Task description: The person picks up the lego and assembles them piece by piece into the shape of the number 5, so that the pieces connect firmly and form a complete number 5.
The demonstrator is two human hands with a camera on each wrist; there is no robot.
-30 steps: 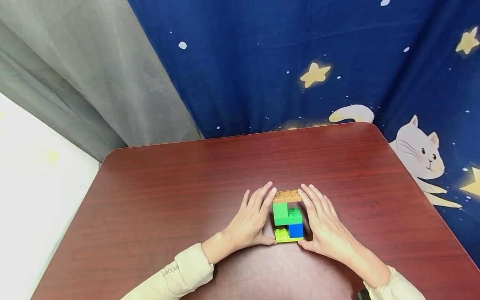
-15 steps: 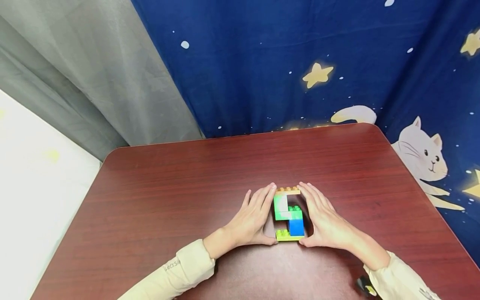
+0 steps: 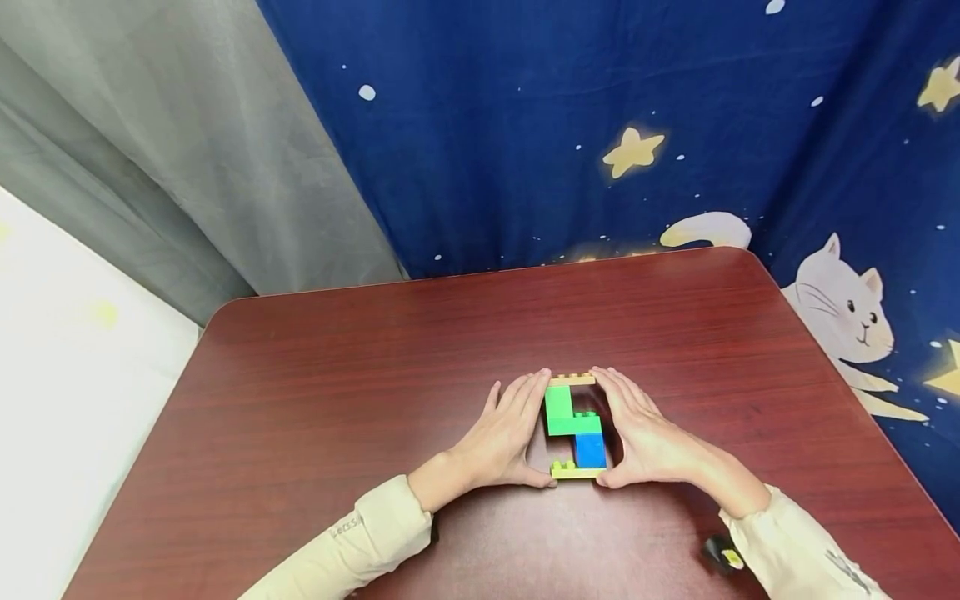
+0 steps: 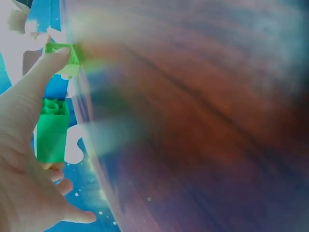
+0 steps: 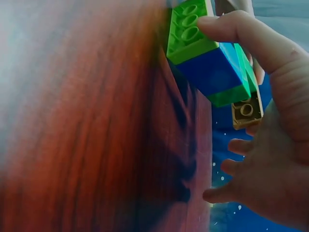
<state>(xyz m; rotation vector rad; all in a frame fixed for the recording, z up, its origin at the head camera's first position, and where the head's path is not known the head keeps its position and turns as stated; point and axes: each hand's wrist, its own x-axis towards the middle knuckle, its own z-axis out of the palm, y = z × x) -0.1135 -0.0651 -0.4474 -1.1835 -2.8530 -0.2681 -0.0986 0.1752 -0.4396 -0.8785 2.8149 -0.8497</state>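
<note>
A stack of toy building bricks is held between both hands in the head view. It has a tan brick (image 3: 573, 379) at the top, green bricks (image 3: 558, 406) below, then a blue brick (image 3: 590, 451) and a lime brick (image 3: 577, 473) at the bottom. My left hand (image 3: 501, 437) grips its left side, thumb at the lime brick and fingertips by the tan one. The right hand (image 3: 647, 437) grips the right side the same way. In the right wrist view, the hollow underside of the lime brick (image 5: 190, 36) shows, with the thumb on its edge.
A dark red wooden table (image 3: 375, 375) lies beneath the hands. Behind it hang a grey curtain (image 3: 202, 150) and a blue curtain (image 3: 487, 150) printed with stars and a cat. A small black and yellow object (image 3: 723, 553) is beside the right sleeve.
The brick stack has tilted back between my hands, so its front faces the head camera more squarely and fewer top studs show. Both hands keep their grip.
</note>
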